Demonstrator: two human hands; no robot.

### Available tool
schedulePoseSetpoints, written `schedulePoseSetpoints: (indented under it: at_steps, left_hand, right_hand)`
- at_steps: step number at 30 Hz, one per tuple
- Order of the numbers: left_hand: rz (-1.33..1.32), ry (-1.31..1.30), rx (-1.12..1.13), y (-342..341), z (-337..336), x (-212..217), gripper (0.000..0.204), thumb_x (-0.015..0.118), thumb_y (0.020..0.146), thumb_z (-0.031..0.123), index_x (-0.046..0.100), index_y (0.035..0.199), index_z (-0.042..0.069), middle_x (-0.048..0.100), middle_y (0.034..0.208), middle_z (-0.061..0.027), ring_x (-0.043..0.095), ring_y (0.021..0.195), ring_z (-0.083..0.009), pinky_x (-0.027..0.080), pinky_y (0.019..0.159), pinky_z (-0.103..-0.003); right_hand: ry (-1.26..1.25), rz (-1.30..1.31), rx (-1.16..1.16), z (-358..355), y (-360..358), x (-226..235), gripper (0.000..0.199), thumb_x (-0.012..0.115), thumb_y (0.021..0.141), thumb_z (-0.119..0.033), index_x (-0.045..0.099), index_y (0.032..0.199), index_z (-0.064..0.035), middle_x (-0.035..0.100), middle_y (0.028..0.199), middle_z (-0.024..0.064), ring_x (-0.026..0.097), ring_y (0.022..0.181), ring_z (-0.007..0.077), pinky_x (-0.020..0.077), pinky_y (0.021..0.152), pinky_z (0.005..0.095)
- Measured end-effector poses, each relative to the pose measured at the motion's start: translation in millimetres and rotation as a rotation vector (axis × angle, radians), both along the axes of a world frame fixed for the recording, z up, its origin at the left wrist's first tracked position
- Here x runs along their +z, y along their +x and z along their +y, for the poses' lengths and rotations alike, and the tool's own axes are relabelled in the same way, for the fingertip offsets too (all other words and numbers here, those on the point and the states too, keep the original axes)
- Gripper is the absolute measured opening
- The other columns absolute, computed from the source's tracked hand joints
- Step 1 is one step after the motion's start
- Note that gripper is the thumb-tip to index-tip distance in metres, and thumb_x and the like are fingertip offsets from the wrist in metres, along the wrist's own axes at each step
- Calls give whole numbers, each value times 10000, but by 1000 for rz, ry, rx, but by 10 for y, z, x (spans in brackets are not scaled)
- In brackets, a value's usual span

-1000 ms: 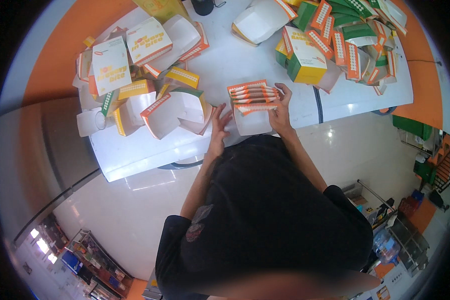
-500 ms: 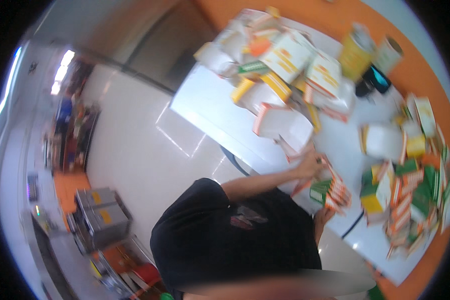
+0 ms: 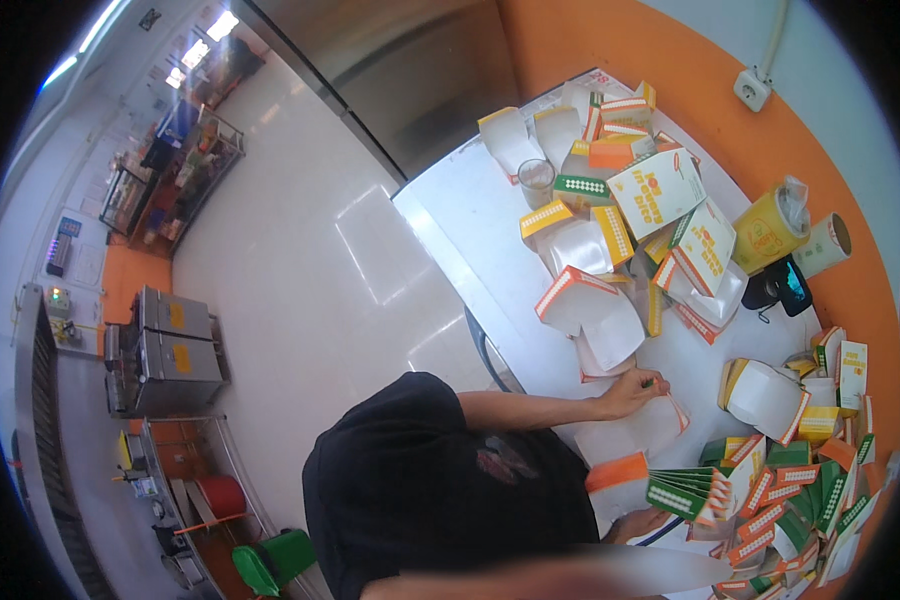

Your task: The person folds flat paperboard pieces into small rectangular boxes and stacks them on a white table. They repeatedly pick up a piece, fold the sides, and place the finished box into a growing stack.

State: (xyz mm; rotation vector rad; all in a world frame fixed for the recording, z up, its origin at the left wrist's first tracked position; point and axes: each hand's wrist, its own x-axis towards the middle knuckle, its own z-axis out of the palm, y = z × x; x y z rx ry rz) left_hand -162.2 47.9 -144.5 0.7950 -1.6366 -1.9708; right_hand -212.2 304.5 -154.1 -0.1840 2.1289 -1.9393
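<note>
The fingers of my left hand [image 3: 632,393] pinch the edge of a paper food box [image 3: 625,430], white inside with an orange rim, which stands partly opened. Low in front of my body, my right hand [image 3: 637,525] holds a fanned stack of flat folded boxes [image 3: 682,497], green and orange with white checks. Its fingers are partly hidden behind the stack. An orange flap [image 3: 618,472] shows beside the stack. Just beyond my left hand stands an opened orange-checked box [image 3: 595,325].
Opened boxes, some yellow [image 3: 575,240], crowd the table's far left. A big pile of folded boxes [image 3: 795,510] covers the right side. A white opened box [image 3: 765,395], a yellow cup [image 3: 770,230], a paper cup [image 3: 827,245], a phone [image 3: 792,288] and a glass [image 3: 536,178] also stand there.
My left hand has drawn away from the stack with one box, which is now spread more open. The whole view has shifted, and the stack sits lower in it.
</note>
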Motion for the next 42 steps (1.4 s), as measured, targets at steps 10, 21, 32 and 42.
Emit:
schedulePoseSetpoints:
  at_steps: [10,21,32,42]
  left_hand:
    - [87,2,-510,31,-55,166,264,562,1015,159,702,1014,-65,713,859,-101,603,839,-110,512,799,-326]
    - [-33,-251,-362,-115,-123,266,339,585,1027,224,702,944,-83,738,792,-107,631,710,-140,520,678,-387]
    - [216,-174,-632,45,-217,770,331,549,1050,215,709,1190,-39,769,1015,-148,707,917,-168,550,862,-313]
    - [284,-274,-721,110,-79,769,370,522,1067,245,671,1268,-27,746,1124,-167,702,1006,-213,540,910,-349]
  right_hand:
    - [32,0,426,-543,-188,314,360,448,1120,-236,585,1276,58,640,1139,103,559,1060,163,424,985,308]
    - [159,170,415,-496,-226,332,322,484,1100,-217,589,1195,72,637,1088,141,565,1035,212,438,957,341]
    - [27,-190,82,-504,-135,299,318,574,1038,-148,615,1279,57,660,1181,109,589,1102,200,440,1006,343]
    - [-35,15,152,-478,-202,316,331,540,1004,-116,636,1268,59,665,1218,121,607,1098,204,479,958,345]
